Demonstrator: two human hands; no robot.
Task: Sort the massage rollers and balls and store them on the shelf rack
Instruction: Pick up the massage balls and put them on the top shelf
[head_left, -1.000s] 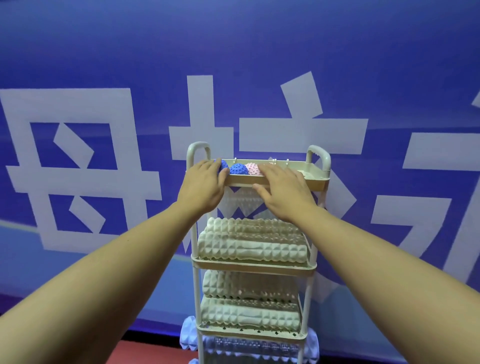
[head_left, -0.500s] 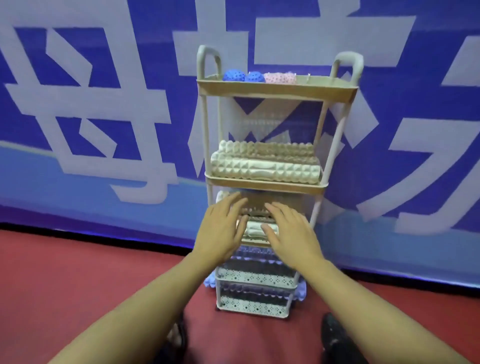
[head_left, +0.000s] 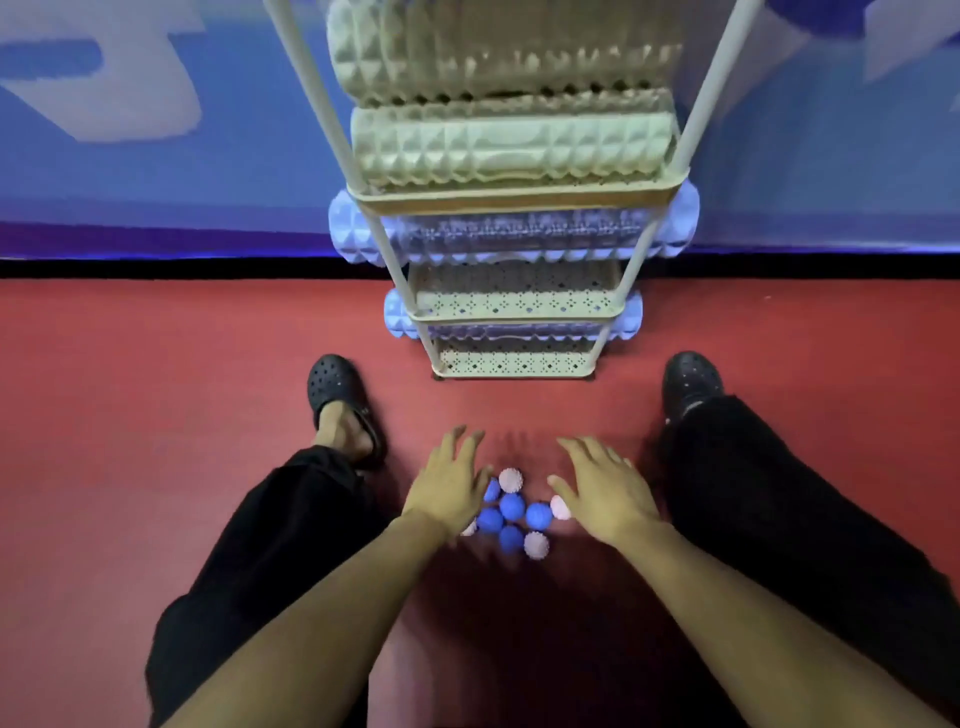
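We stand on a red floor (head_left: 156, 415), black trousers (head_left: 291, 545) and black clogs (head_left: 340, 387) framing a tight cluster of spiky massage balls: blue balls (head_left: 511, 506) in the middle, pink balls (head_left: 510, 479) at the edges. Our left hand (head_left: 449, 488) and right hand (head_left: 605, 491) hang palm-down over either side of the cluster, fingers spread wide, gripping nothing; whether they touch the outer balls we cannot tell. Beyond, well apart from the balls, stands the cream shelf rack (head_left: 519, 200). Light-blue rollers (head_left: 353, 231) lie on its lower tiers, ends jutting past the frame, and beige rollers (head_left: 511, 145) fill the tier above. Behind it a blue banner wall (head_left: 130, 156) meets the floor at a black strip.
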